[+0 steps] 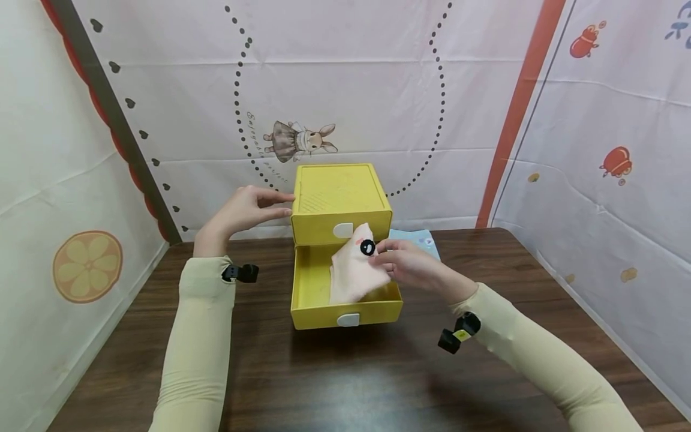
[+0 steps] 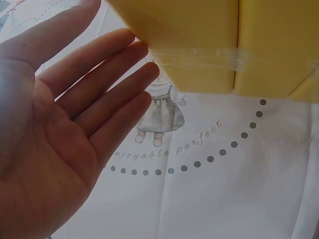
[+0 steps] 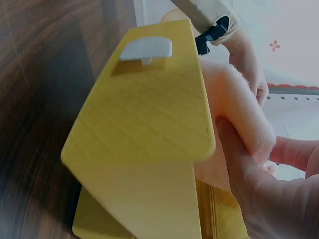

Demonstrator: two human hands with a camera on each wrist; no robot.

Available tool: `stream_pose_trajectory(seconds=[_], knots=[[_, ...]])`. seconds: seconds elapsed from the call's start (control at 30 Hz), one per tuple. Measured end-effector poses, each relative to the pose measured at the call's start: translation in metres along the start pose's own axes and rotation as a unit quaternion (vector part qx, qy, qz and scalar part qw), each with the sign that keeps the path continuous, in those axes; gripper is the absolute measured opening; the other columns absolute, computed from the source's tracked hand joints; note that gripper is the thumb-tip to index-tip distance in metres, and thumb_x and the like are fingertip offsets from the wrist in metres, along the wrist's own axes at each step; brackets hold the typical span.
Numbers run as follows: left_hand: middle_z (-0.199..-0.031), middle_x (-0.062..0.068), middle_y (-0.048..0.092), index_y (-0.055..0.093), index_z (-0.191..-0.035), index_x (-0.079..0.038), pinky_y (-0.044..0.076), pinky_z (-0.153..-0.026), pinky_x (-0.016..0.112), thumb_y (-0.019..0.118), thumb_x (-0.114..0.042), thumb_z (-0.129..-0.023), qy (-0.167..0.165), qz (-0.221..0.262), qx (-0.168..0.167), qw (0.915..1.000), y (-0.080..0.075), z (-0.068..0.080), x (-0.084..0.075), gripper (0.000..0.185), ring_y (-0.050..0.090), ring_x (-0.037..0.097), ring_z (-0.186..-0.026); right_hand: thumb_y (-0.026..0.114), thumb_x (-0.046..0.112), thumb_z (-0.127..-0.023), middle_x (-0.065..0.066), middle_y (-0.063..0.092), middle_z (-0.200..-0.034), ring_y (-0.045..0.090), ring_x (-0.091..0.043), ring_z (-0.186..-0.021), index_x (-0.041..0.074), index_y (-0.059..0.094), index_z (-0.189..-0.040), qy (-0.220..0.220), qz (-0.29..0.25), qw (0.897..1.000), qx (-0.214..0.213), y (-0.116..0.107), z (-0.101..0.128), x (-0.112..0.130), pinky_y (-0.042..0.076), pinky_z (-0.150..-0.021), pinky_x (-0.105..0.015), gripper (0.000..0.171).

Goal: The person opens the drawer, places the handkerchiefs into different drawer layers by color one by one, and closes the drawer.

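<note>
In the head view the left hand (image 1: 249, 207) rests flat-fingered, grip released, against the yellow drawer box (image 1: 340, 198) on the dark surface (image 1: 345, 378). The right hand (image 1: 408, 264) pinches a pink cloth (image 1: 355, 270) over the pulled-out lower drawer (image 1: 345, 312). The left wrist view shows straight fingers (image 2: 107, 82) touching the box. The right wrist view shows fingers (image 3: 239, 164) grasping the cloth beside the drawer front.

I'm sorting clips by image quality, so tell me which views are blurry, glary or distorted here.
Head view: sharp, evenly lit, with wide-angle bending at the edges and a soft sheen on the table. Left wrist view: the left hand and yellow drawer box are close and soft, slightly washed out. Right wrist view: the pink cloth and right hand are blurred, backlit by a bright wall.
</note>
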State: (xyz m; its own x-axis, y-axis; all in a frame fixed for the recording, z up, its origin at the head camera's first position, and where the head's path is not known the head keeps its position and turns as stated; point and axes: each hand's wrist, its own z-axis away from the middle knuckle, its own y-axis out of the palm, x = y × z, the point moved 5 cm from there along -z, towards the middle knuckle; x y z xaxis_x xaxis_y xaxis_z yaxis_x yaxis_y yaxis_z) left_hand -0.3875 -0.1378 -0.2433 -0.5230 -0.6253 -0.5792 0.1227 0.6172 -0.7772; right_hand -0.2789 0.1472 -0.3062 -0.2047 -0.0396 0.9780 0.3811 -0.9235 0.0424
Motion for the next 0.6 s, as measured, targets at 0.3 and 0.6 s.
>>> stream_pose_trajectory(seconds=[0.3, 0.6], knots=[[-0.121, 0.002, 0.066, 0.066, -0.122, -0.026, 0.050, -0.090, 0.043, 0.068, -0.050, -0.083, -0.001, 0.002, 0.001, 1.0000, 0.000, -0.001, 0.002, 0.045, 0.062, 0.019, -0.107, 0.047, 0.001, -0.096, -0.002, 0.052, -0.084, 0.050, -0.011, -0.069, 0.002, 0.045, -0.096, 0.002, -0.033, 0.999, 0.033, 0.013, -0.004, -0.001, 0.045, -0.064, -0.022, 0.003], [-0.121, 0.002, 0.065, 0.066, -0.123, -0.025, 0.050, -0.089, 0.044, 0.068, -0.049, -0.084, -0.003, -0.001, 0.002, 1.0000, 0.000, 0.000, 0.000, 0.046, 0.062, 0.019, -0.107, 0.045, 0.002, -0.098, -0.001, 0.053, -0.082, 0.051, -0.012, -0.073, 0.002, 0.047, -0.089, 0.009, -0.062, 0.996, 0.067, 0.023, -0.008, -0.001, 0.045, -0.067, -0.024, 0.009]])
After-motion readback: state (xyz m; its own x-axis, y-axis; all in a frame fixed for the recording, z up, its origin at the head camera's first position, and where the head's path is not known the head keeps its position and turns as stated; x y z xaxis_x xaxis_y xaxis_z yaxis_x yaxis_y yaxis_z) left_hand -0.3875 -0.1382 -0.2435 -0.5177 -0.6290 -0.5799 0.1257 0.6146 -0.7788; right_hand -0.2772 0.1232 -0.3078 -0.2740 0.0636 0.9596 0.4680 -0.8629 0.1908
